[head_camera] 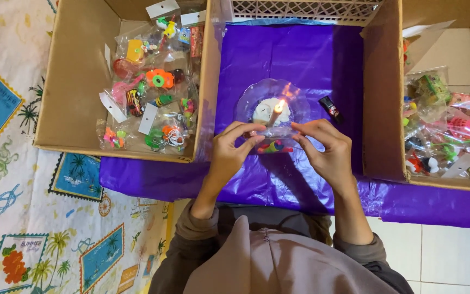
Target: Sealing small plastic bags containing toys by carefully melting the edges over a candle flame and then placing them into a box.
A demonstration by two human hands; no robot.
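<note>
— Closest in?

— Left hand and right hand, side by side over the purple sheet.

— Holding what?

— One small clear bag with bright toys inside. Fingers of both hands pinched tight on it, one hand at each end.

— And where, that bag?

— Up off the sheet, just this side of the candle. Top edge very near the flame, maybe touching; too small to tell.

— Candle lit?

— Yes, lit. Standing in a clear dish, with a little black and red lighter just beside.

— Much done?

— Looks like a lot. Plenty of toy packs with white card tops in the left box. More packs in the right box.

— Which pile finished?

— Hard to say from here.

— Left to do?

— Most likely closing this one bag at the flame, then a card top, going by the others. Not yet in any box.

— Farthest off?

— A white crate, at the far end of the sheet.
</note>
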